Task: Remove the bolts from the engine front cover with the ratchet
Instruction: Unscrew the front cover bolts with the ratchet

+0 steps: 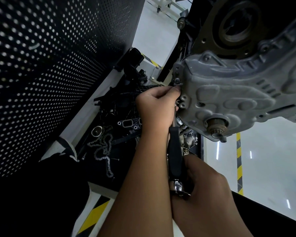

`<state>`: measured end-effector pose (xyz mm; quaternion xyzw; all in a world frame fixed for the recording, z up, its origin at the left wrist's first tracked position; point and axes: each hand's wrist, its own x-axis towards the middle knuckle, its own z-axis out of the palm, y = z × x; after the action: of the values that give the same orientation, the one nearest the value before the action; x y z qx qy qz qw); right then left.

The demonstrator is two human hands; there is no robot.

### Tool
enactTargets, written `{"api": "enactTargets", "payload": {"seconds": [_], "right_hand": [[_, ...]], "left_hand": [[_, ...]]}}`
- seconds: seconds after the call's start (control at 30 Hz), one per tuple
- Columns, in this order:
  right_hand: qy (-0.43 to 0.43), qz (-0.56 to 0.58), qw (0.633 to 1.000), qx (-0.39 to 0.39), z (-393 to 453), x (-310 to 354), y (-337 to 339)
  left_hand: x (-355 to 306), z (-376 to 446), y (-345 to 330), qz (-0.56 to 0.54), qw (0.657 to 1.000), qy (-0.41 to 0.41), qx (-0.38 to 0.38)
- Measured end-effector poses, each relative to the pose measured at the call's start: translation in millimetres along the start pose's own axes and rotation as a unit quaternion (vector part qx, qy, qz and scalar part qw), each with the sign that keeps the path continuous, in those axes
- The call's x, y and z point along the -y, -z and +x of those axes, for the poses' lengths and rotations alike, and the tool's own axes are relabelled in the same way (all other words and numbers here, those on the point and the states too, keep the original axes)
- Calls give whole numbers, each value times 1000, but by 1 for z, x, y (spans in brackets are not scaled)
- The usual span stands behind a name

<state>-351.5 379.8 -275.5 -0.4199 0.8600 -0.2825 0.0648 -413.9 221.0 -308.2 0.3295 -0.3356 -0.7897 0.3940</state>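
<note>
Two hands busy | left hand [155, 106] pinches at front cover [229, 93] edge, bolt hidden | right hand [205, 183] grips ratchet [174, 158] near its head | chain [102, 151] on tray below

No legible text, label, brand or number anywhere in view. Checked grey front cover [229, 93] just beyond my fingertips: cast ribs and bosses only, no readable marking. Ratchet [174, 154] handle under my fingers: plain black, no print made out. Yellow-black hazard stripes [239, 161] on floor, well right of my fingers: pattern only, no words.
</note>
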Motion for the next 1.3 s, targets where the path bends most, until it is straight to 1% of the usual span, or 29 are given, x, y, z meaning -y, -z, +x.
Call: {"api": "enactTargets", "payload": {"seconds": [0.1,0.17,0.3,0.33,0.43,0.6,0.73,0.97,1.17,1.3], "right_hand": [[12,-11,1000,0,-5,-4,0],[3,-10,1000,4,-5,-4,2],[-44,33,996,75,-1,-3,12],[-45,32,995,79,0,-1,14],[-44,17,996,70,1,2,15],[-38,-6,996,80,-2,-4,17],[-20,-21,998,54,-4,-7,14],[-29,-3,999,39,-3,0,16],[-32,17,998,45,2,5,18],[-20,18,1000,10,-1,5,13]], "left_hand": [[1,-3,-1,-4,1000,-3,-10],[2,-5,-2,-9,1000,-6,-18],[1,-7,-4,-16,999,-14,-34],[1,-8,-4,-17,999,-18,-36],[-3,-9,-6,-30,999,-25,-34],[-8,-8,-9,-25,999,-16,-25],[-8,-7,-9,-3,999,-20,-33],[-10,-5,-10,14,999,-15,-49],[-14,-4,-10,14,998,-43,-51],[-19,-1,-9,33,998,-32,-38]]}}
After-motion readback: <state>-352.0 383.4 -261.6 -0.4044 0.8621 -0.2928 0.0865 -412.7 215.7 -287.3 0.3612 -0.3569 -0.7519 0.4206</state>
